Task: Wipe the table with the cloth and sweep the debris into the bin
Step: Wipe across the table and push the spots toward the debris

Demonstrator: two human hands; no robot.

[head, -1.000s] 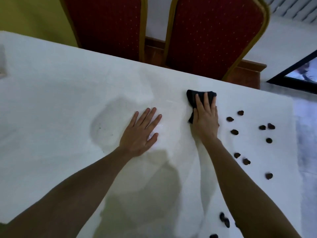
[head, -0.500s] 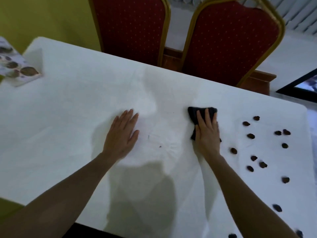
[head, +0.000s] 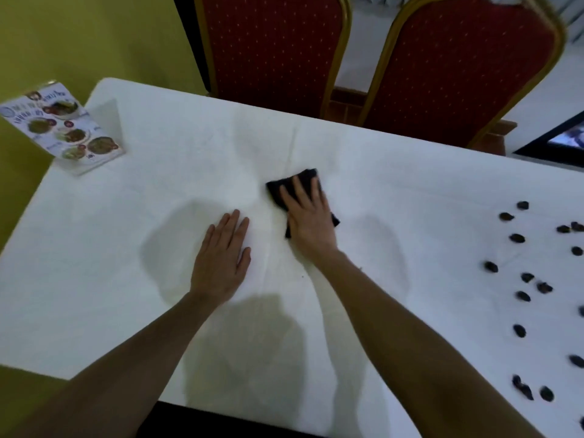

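Observation:
A white-clothed table (head: 158, 197) fills the view. My right hand (head: 308, 216) lies flat on a small black cloth (head: 284, 188) near the table's middle, pressing it down, with the cloth showing past my fingertips and at my palm's right side. My left hand (head: 222, 259) rests flat on the table just left of it, fingers together, holding nothing. Several dark bits of debris (head: 518, 238) lie scattered over the right part of the table, well apart from the cloth. No bin is in view.
A printed menu card (head: 63, 128) stands at the table's far left corner. Two red chairs with gold frames, one (head: 271, 49) left and one (head: 458, 64) right, stand against the far edge. A yellow wall lies to the left, a dark screen (head: 562, 143) at far right.
My right hand has slid the cloth to the left, away from the debris. The left hand stays flat beside it. The view has shifted left, bringing the menu card into sight.

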